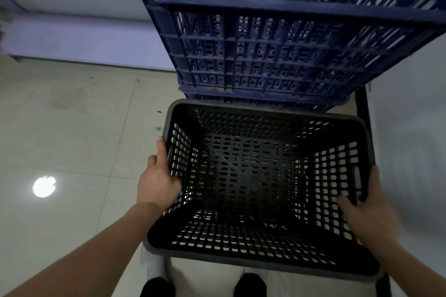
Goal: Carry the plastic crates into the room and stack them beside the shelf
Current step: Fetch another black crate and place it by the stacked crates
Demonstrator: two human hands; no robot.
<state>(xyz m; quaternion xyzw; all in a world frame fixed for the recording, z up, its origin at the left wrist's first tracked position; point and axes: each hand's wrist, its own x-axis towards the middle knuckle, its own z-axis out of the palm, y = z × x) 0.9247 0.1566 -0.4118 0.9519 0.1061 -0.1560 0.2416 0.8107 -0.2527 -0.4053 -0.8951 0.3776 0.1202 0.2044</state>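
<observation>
Both forearms reach forward from the bottom of the view to a black crate [255,188], which is held open side up in front of the body, above the shoes and the tiled floor [72,128]. Its far rim is very near the blue crates [277,50], which stand stacked just beyond it; I cannot tell if it touches them.

To do this step well, I think the black crate must stay level and be lifted high enough to clear the blue rim before it is lowered, or be set down square beside the stack, with the thumbs kept out of the gap.

On the left rim, the left hand [158,183] is clamped, thumb inside the wall and fingers along the outside. Opposite, the right hand [369,210] grips the right rim the same way, thumb inside. Both wrists are nearly straight and the elbows are low.
</observation>
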